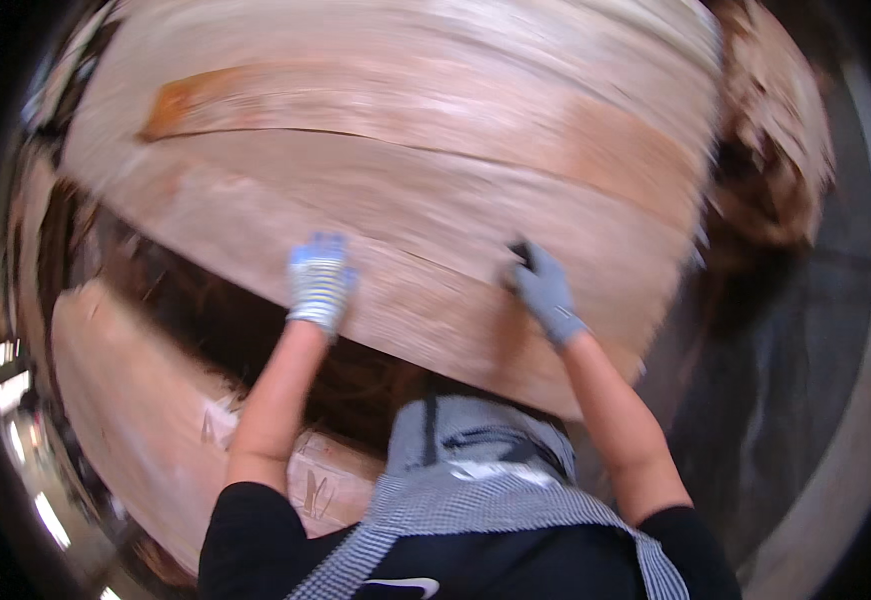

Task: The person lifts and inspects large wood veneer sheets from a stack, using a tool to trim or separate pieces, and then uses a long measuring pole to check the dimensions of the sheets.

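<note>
A tall stack of thin, pale brown wood veneer sheets [436, 215] fills the middle of the head view, blurred by motion. My left hand [320, 280], in a white and blue striped glove, reaches over the stack's near edge. Its fingers are stretched out over the top sheet and hold nothing. Farther right, my right hand [546, 290] wears a grey glove and is over the same sheet, its fingers curled in. Something dark shows at its fingertips; whether it is part of the glove or a held thing is unclear. A narrower veneer strip [356, 100] with an orange-brown end lies across the far part.
Another pale wood stack [126, 360] with dark marks on its side stands at the lower left, past a dark gap. Ragged brown sheets [771, 130] are bundled at the upper right. Dark grey floor [756, 370] runs along the right side.
</note>
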`<state>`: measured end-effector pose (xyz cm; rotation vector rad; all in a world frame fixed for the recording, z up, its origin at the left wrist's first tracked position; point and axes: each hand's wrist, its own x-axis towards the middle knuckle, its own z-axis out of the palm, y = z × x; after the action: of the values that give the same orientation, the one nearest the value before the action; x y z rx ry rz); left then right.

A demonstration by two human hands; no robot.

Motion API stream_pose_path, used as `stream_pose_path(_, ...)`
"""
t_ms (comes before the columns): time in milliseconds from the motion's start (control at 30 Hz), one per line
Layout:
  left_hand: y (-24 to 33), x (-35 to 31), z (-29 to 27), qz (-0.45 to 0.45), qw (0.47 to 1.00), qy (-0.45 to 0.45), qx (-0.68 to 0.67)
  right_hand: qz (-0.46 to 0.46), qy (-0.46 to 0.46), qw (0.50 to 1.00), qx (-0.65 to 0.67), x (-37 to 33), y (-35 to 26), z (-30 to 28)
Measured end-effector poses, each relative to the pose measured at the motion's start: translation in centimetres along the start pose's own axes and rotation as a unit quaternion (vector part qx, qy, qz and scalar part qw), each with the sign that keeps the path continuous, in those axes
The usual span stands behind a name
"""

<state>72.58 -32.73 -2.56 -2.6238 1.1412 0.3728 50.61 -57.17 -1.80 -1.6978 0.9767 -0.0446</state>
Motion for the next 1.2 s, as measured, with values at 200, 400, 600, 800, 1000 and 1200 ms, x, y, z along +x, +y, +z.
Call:
stream_pose_path(200,1.3,-0.8,1.3,0.002,0.997,0.062,0.034,-0.129,0.186,0.957,-0.182,-5.2,4.1,-6.2)
stream_pose_path(400,11.0,-2.7,-1.4,-0.033,0.968,0.246,0.036,-0.104,0.154,0.975,-0.122,-20.1,17.2,-19.9)
stream_pose_path(600,41.0,-9.9,-5.0,0.224,0.923,0.279,-0.141,0.11,0.152,0.981,-0.051,-30.5,32.1,-34.6)
stream_pose_path(800,56.5,-12.0,-7.9,0.363,0.903,0.148,-0.177,0.205,0.171,0.963,-0.032,-33.5,37.8,-43.2)
stream_pose_path(1000,59.6,-7.7,-8.0,0.398,0.894,0.109,-0.175,0.201,0.147,0.969,-0.001,-29.7,35.2,-42.8)
stream_pose_path(1200,68.1,8.2,-8.1,0.266,0.913,0.206,-0.232,0.017,0.002,0.989,-0.149,-21.7,32.9,-46.0)
